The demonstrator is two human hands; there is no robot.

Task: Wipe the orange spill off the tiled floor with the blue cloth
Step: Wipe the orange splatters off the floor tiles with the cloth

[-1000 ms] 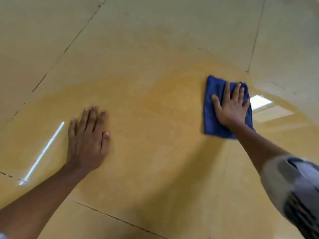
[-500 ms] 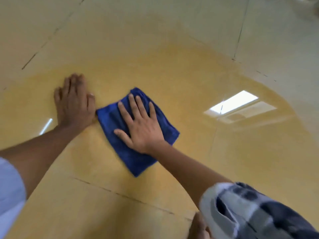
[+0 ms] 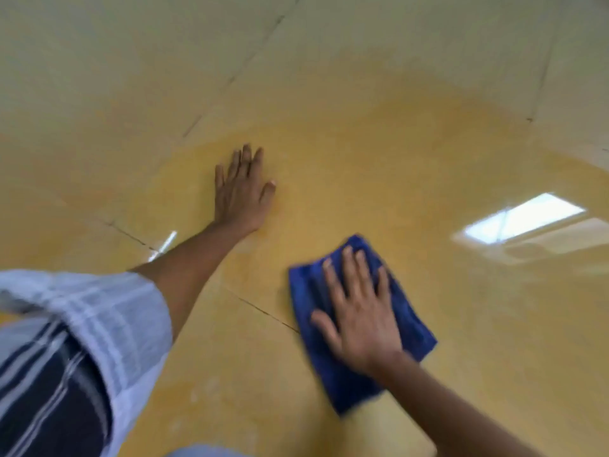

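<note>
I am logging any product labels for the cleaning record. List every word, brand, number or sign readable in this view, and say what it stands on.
None can be read.
Folded blue cloth under the right hand: no tag or print shows.
Glossy tiled floor with the orange spill: no markings.
Striped white and dark sleeve: pattern only, no lettering.

One blue cloth (image 3: 405, 311), one orange spill (image 3: 379, 179), two hands: left hand (image 3: 242, 191), right hand (image 3: 361, 319).
</note>
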